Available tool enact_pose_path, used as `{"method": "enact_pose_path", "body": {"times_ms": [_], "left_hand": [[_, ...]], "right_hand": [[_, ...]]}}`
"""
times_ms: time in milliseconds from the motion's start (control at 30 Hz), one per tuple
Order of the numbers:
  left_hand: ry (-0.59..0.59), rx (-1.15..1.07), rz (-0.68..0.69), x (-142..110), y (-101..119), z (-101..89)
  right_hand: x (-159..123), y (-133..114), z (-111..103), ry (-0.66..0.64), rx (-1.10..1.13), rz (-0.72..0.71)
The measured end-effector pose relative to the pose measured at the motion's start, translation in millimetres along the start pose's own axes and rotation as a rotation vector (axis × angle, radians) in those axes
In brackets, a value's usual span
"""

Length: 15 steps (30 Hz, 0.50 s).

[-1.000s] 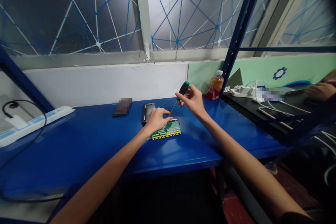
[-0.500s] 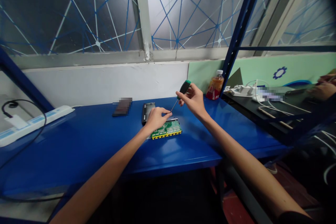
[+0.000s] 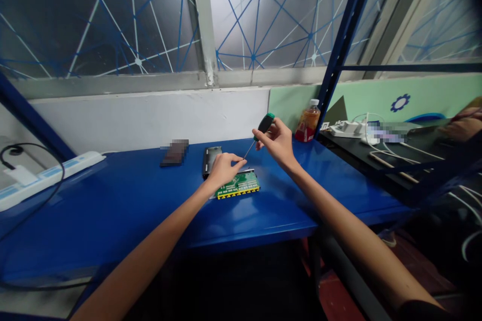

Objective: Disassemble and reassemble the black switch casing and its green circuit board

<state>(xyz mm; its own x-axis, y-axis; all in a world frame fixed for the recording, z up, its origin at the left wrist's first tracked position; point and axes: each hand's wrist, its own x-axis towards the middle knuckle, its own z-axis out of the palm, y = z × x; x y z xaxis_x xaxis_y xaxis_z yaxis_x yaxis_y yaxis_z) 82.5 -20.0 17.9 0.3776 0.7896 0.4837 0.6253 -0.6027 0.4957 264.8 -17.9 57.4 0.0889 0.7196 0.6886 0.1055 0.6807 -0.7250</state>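
Note:
My right hand (image 3: 277, 141) is closed around the black and green handle of a screwdriver (image 3: 266, 125), whose thin shaft slants down to the left. At its tip, the thumb and fingers of my left hand (image 3: 225, 168) pinch together; anything between them is too small to make out. Just below lies a green circuit board (image 3: 243, 183) with a yellow strip along its near edge, partly covered by my left hand. Behind that hand sits a black plastic casing (image 3: 208, 159), also partly hidden.
On the blue table (image 3: 150, 210) a dark flat object (image 3: 174, 154), blurred out, lies left of the casing. A white power strip (image 3: 48, 180) is at far left. A drink bottle (image 3: 308, 121) stands back right. Beyond the blue post, another person's hand (image 3: 467, 121) is above a cable-strewn black table (image 3: 350, 153).
Both hands and the screwdriver hold nearly the same pose. The whole view has shifted very slightly.

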Motion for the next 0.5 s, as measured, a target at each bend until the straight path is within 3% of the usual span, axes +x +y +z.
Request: {"method": "enact_pose_path", "body": {"times_ms": [500], "left_hand": [[-0.035,0.051,-0.011,-1.3,0.1,2.2]], "right_hand": [[-2.5,2.8,1.8,-0.019,-0.064,-0.013]]}}
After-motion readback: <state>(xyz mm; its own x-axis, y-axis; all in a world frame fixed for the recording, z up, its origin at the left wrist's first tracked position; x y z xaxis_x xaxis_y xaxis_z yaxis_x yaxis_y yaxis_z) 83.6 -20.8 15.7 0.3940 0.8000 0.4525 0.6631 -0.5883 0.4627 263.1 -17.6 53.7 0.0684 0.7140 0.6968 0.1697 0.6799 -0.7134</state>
